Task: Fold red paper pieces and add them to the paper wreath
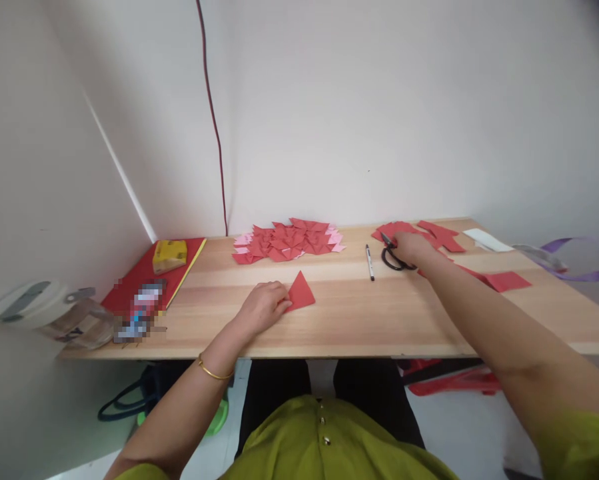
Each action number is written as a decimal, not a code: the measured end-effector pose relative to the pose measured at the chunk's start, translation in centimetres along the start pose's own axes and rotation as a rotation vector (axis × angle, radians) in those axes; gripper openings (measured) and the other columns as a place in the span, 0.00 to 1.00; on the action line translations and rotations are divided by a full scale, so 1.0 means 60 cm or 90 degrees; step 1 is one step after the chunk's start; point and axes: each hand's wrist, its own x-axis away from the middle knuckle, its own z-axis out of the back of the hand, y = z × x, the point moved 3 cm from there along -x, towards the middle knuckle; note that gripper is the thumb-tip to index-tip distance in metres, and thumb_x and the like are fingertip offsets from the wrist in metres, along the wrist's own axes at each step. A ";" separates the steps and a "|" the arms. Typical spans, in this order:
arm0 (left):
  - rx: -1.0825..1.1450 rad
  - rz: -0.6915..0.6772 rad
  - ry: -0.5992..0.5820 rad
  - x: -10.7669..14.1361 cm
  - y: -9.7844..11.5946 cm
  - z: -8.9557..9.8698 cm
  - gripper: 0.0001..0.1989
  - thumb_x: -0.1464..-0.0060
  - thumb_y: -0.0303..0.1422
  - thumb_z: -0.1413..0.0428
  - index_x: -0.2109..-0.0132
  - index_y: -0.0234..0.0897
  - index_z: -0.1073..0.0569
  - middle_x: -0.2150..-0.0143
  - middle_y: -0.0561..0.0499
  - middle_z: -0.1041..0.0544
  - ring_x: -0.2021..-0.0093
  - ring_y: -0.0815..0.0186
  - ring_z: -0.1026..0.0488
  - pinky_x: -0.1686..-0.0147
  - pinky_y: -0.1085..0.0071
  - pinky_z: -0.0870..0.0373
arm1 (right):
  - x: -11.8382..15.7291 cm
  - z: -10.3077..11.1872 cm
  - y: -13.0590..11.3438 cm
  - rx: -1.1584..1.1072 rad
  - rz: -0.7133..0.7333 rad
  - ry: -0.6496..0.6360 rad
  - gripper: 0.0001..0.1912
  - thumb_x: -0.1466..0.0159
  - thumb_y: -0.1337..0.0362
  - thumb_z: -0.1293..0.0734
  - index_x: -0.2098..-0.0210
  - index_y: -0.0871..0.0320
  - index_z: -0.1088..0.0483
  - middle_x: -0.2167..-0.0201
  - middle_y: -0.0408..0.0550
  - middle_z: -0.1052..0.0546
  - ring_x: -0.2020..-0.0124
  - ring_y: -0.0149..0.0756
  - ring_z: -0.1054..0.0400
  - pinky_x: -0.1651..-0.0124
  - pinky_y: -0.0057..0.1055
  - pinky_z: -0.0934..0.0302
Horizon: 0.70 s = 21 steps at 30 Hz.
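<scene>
My left hand [266,307] rests on the wooden table [339,327], its fingers closed on the left corner of a folded red paper triangle [300,293]. My right hand [410,247] reaches out at the right, beside the black-handled scissors [393,257]. Its fingers are partly hidden, and whether they grip the scissors I cannot tell. Just behind it lie red paper pieces [399,229]. A white marker [370,262] lies left of the scissors. Towards the wall is a heap of folded red and pink paper pieces [289,241].
More red paper [509,281] and a white strip [488,240] lie at the right, near a purple ribbon [586,273]. On the left are a yellow packet [170,256] on a red folder [129,283], and a lidded container [74,323]. A wall rises behind the table.
</scene>
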 end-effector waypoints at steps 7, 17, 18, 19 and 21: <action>0.099 0.001 0.057 -0.004 0.016 0.015 0.08 0.43 0.33 0.49 0.66 0.36 0.27 0.65 0.47 0.26 0.62 0.64 0.31 0.59 0.67 0.36 | 0.036 0.035 -0.007 -0.075 -0.069 0.007 0.15 0.47 0.69 0.36 0.59 0.59 0.35 0.70 0.54 0.25 0.71 0.40 0.32 0.71 0.32 0.42; 0.888 0.187 -0.040 -0.091 0.145 -0.084 0.17 0.48 0.43 0.45 0.58 0.34 0.32 0.59 0.43 0.25 0.60 0.62 0.25 0.59 0.62 0.29 | 0.205 0.051 -0.160 -0.389 0.195 0.048 0.12 0.45 0.67 0.37 0.61 0.56 0.39 0.64 0.50 0.25 0.62 0.40 0.29 0.61 0.33 0.36; 0.977 0.214 -0.044 -0.089 0.153 -0.091 0.18 0.47 0.45 0.46 0.61 0.33 0.32 0.62 0.44 0.24 0.62 0.62 0.25 0.60 0.61 0.28 | 0.217 0.048 -0.169 -0.390 0.208 0.039 0.12 0.44 0.67 0.37 0.60 0.55 0.39 0.64 0.49 0.25 0.63 0.39 0.28 0.62 0.32 0.36; 1.035 0.226 -0.051 -0.085 0.159 -0.095 0.18 0.48 0.45 0.45 0.62 0.32 0.33 0.64 0.44 0.24 0.63 0.62 0.24 0.61 0.61 0.27 | 0.226 0.046 -0.176 -0.385 0.225 0.034 0.11 0.44 0.67 0.37 0.60 0.55 0.39 0.65 0.48 0.25 0.64 0.38 0.28 0.62 0.31 0.36; 1.078 0.245 -0.049 -0.071 0.162 -0.095 0.18 0.49 0.44 0.44 0.63 0.32 0.34 0.66 0.44 0.23 0.64 0.61 0.24 0.63 0.63 0.27 | 0.237 0.042 -0.183 -0.353 0.263 0.023 0.10 0.42 0.66 0.38 0.60 0.55 0.39 0.66 0.47 0.25 0.67 0.36 0.29 0.64 0.30 0.37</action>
